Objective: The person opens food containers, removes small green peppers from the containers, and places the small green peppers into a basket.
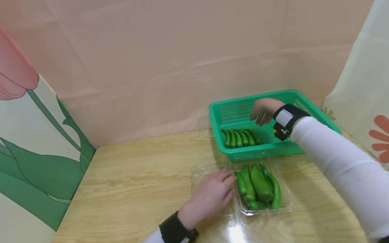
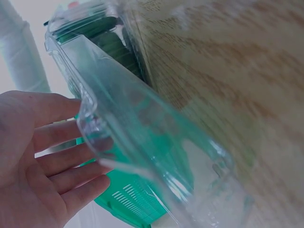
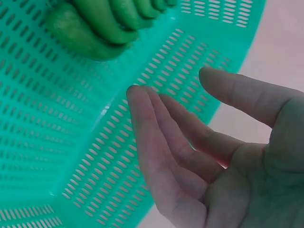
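A clear plastic clamshell box [image 1: 288,208] lies open on the table, with several green peppers [image 1: 262,186] in its right half. My left hand [image 1: 208,196] is over the lid half, its fingertips at the plastic edge between the halves. In the left wrist view its fingers [image 2: 71,159] are loosely extended at the clear edge, gripping nothing. My right hand [image 1: 265,110] hovers over the green basket [image 1: 221,108], fingers slightly bent, thumb apart, nothing held. A row of several green peppers [image 1: 240,137] lies at the basket's left; the right wrist view shows their ends [image 3: 90,33] close to the fingertips.
The basket stands at the back right of the wooden table [image 1: 134,187], right behind the clear box. A pink backdrop [image 1: 149,64] rises behind it. Flower-printed sheets stand at the left [image 1: 22,150] and right [image 1: 366,85].
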Available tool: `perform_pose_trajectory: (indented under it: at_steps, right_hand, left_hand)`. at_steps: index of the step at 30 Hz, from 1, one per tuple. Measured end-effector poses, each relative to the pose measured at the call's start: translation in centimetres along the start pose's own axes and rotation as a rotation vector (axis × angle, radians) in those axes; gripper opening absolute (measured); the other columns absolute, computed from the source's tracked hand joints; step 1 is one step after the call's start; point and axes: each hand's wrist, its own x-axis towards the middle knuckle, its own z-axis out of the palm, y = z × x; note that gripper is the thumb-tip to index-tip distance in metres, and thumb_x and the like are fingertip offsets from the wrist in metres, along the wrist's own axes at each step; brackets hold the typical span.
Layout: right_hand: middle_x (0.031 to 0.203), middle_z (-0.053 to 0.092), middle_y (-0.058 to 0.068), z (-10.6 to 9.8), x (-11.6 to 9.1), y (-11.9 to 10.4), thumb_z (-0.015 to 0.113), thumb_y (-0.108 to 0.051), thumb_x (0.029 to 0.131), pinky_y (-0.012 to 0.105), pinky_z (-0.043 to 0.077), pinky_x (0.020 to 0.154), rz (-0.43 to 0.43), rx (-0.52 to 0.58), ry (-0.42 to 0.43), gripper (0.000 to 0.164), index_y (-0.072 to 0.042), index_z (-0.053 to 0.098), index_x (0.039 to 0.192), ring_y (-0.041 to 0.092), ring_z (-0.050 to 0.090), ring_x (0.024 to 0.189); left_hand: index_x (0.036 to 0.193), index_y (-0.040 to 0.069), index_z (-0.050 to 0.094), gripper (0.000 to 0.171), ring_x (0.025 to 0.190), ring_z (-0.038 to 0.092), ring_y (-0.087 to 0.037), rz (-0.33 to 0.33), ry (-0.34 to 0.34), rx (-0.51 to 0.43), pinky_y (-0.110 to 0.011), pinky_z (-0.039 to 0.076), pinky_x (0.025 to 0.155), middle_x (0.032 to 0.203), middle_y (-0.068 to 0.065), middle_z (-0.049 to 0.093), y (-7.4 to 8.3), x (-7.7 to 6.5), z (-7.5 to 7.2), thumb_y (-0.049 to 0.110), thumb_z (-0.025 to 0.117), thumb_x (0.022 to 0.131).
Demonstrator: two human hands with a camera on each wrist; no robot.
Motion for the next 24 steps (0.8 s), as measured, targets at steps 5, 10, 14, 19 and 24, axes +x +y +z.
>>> perform_pose_trajectory:
  at_steps: [5,10,14,19,24]
  right_hand:
    - [0.121,0.06,0.028,-0.4,-1.3,-1.0,0.054,-0.027,0.094,0.037,0.06,0.078,-0.003,-0.056,0.05,0.048,0.008,0.051,0.128,0.032,0.067,0.1]
    - [0.115,0.063,0.026,-0.4,-2.6,-2.0,0.054,-0.026,0.094,0.036,0.06,0.076,-0.026,-0.076,0.105,0.045,0.009,0.054,0.123,0.03,0.068,0.097]
    - [0.1,0.068,0.021,0.1,-4.2,-2.7,0.054,-0.022,0.095,0.035,0.059,0.068,-0.095,-0.12,0.166,0.033,0.006,0.065,0.108,0.024,0.069,0.078]
    - [0.083,0.069,0.011,1.2,-6.3,-3.8,0.055,-0.021,0.095,0.032,0.055,0.061,-0.164,-0.205,0.227,0.028,0.004,0.067,0.1,0.017,0.063,0.067]
    - [0.082,0.07,0.007,2.4,-8.2,-4.6,0.056,-0.024,0.094,0.035,0.054,0.065,-0.183,-0.226,0.269,0.03,0.001,0.065,0.109,0.021,0.066,0.077]
  left_hand:
    - [0.124,0.011,0.059,0.037,0.124,0.054,-0.026,0.003,0.007,-0.007,-0.035,0.045,0.106,0.13,-0.01,0.059,-0.1,0.0,0.1,0.028,0.062,0.091]
    - [0.124,0.011,0.059,0.037,0.124,0.054,-0.026,0.001,0.003,-0.011,-0.035,0.044,0.107,0.13,-0.01,0.059,-0.1,0.1,0.1,0.028,0.062,0.091]
    - [0.124,0.011,0.059,0.038,0.124,0.054,-0.026,-0.003,-0.007,-0.016,-0.034,0.044,0.107,0.13,-0.009,0.059,-0.1,0.0,0.0,0.028,0.061,0.091]
    - [0.125,0.011,0.059,0.038,0.124,0.054,-0.026,-0.006,-0.01,-0.013,-0.035,0.044,0.107,0.131,-0.009,0.058,-0.2,0.0,0.1,0.029,0.061,0.091]
    - [0.125,0.011,0.059,0.038,0.125,0.053,-0.026,-0.007,-0.008,-0.015,-0.034,0.043,0.108,0.131,-0.009,0.058,-0.2,0.0,0.2,0.029,0.061,0.091]
